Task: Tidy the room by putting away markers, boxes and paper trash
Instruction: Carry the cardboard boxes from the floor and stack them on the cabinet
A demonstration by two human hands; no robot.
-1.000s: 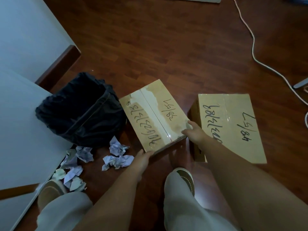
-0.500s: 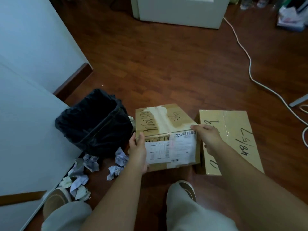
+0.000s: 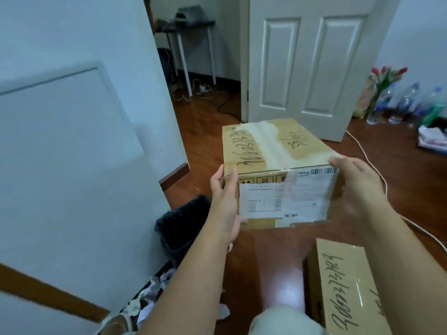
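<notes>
Hands, left (image 3: 223, 204) and right (image 3: 358, 187), clamp cardboard box (image 3: 278, 170) mid-frame; second box (image 3: 348, 286) lower right, black bin (image 3: 180, 228) lower left, white door (image 3: 312, 61) behind.

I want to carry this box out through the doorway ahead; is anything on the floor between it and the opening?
Nothing visible blocks it. The held cardboard box is up in the left hand and right hand, and the wooden floor to the doorway looks bare. Cables lie beyond the threshold.
</notes>
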